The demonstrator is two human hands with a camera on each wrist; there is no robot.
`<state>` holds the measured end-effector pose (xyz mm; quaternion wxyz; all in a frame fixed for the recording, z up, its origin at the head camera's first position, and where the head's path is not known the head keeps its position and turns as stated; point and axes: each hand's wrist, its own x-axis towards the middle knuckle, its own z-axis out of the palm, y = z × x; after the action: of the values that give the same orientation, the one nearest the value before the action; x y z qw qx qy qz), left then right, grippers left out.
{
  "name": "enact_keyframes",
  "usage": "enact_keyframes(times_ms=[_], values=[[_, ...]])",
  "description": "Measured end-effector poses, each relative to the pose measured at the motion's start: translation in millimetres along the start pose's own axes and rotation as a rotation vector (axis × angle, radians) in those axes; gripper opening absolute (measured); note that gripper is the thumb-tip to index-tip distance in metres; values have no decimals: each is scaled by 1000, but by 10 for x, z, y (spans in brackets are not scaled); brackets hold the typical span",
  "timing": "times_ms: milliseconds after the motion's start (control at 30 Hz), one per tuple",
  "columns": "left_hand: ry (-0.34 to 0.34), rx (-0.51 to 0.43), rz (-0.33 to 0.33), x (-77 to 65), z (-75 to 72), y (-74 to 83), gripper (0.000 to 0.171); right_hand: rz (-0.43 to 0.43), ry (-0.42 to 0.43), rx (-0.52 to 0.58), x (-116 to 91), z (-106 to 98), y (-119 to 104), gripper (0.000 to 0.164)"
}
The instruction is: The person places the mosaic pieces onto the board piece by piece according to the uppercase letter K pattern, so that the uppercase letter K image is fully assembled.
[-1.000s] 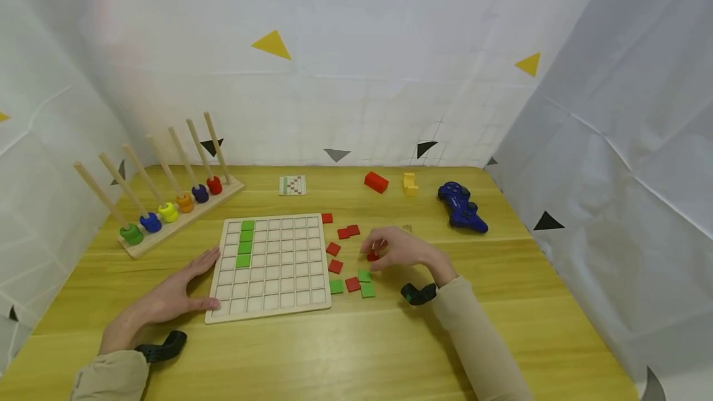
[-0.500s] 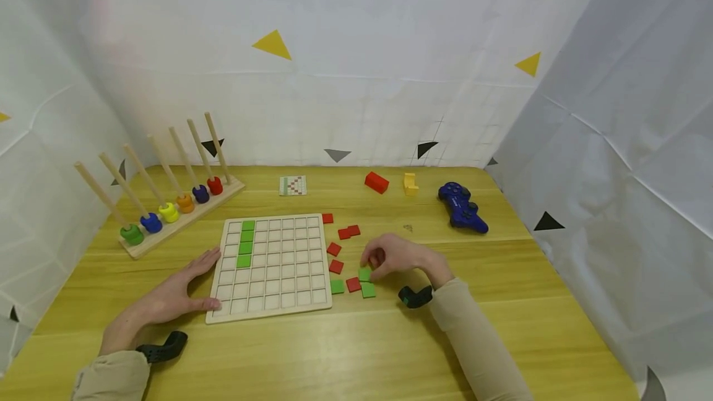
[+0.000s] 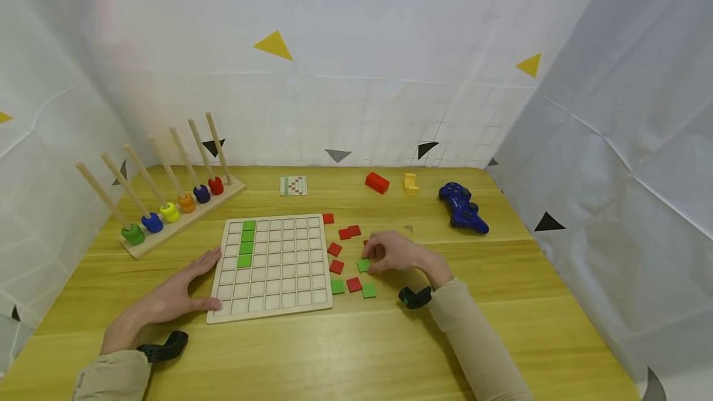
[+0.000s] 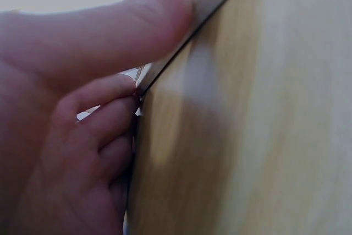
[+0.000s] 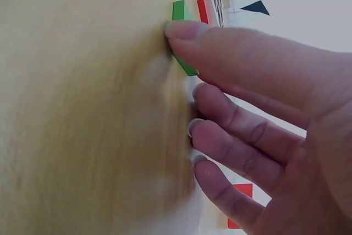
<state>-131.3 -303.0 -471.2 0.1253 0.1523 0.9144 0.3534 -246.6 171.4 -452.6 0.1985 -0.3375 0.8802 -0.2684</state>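
Observation:
My left hand [image 3: 169,296] rests at the left side of a wooden grid board [image 3: 272,289], thumb on its near-left corner and fingers along the edge. In the left wrist view the thumb [image 4: 159,20] overlaps the board's rim. My right hand [image 3: 397,251] pinches a green tile [image 3: 363,265] to the right of the board. The right wrist view shows the thumb over this green tile [image 5: 186,65], the index fingertip hidden behind. Several green tiles [image 3: 246,247] fill part of one column on the board. Loose red tiles [image 3: 337,267] and green tiles [image 3: 369,291] lie beside it.
A peg stand with coloured rings [image 3: 184,215] stands at the back left. Along the back lie a small pattern card [image 3: 293,185], a red block [image 3: 377,182], a yellow block [image 3: 411,185] and a blue game controller [image 3: 462,208].
My right hand has come nearer from the red tile to a green tile, pinched it and slid it slightly away from the other green tile. The left hand has stayed on the board.

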Motion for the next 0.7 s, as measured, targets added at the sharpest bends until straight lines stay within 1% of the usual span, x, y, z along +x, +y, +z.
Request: enact_keyframes(times_ms=[233,400,700], values=[[0,3,1,0,-5,10,105,18,42,-25,14,14,28,18],[-6,-3,5,5,1,-17,105,6,61,-52,19,14,23,19],[-7,-1,8,11,9,-50,105,6,72,-41,12,16,17,19]])
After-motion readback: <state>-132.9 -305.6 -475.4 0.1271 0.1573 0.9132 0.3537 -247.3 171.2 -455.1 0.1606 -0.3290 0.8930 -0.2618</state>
